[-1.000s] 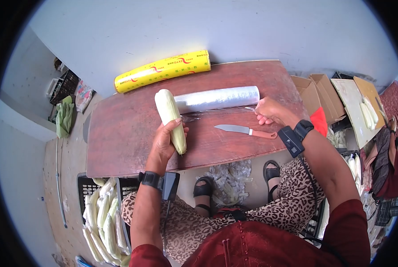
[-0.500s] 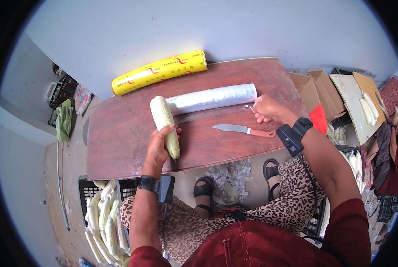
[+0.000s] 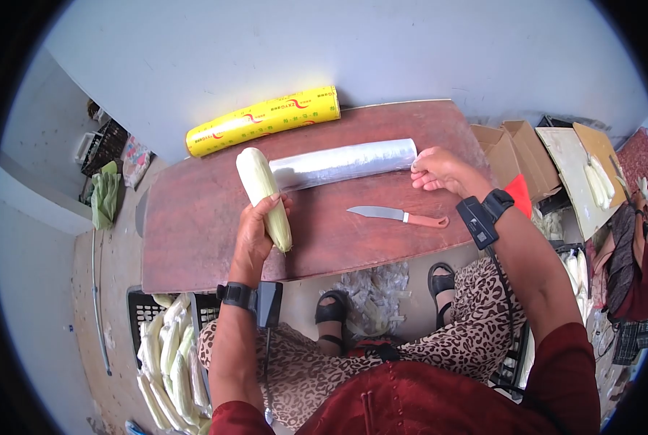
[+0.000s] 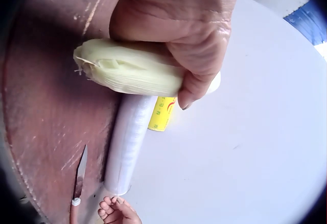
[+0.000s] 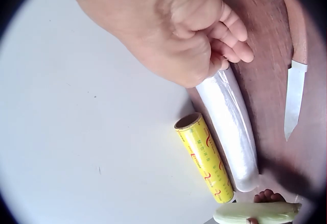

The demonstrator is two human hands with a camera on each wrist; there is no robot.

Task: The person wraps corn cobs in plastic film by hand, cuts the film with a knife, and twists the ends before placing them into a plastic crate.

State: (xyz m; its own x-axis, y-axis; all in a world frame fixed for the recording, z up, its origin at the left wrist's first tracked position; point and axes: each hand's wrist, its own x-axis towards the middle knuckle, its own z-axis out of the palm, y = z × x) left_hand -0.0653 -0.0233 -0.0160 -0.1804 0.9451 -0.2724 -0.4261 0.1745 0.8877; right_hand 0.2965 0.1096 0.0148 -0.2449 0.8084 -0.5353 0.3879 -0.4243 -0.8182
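An ear of corn point(image 3: 259, 190) in pale green husk is gripped by my left hand point(image 3: 254, 230), thumb across it and fingers around its far side. It leans over the near-left end of a clear cling film roll point(image 3: 345, 163) on the table. At the roll's right end, my right hand point(image 3: 443, 172) has thumb and forefinger pinched together at the film's edge, the other fingers loosely curled. The pinched bit of film is mostly hidden by the fingertips point(image 5: 225, 63). A knife point(image 3: 389, 214) with an orange-brown handle lies below the roll, blade pointing left.
A yellow printed roll point(image 3: 266, 119) lies along the table's back edge by the wall. On the floor to the left, a black crate point(image 3: 141, 308) holds several wrapped ears. Cardboard boxes point(image 3: 516, 156) stand right of the red-brown table point(image 3: 186, 232). Plastic scraps point(image 3: 374, 297) lie between the feet.
My left hand has drawn the corn to the left. My right hand has risen slightly towards the roll's end; the film strand seen by its fingers earlier no longer shows.
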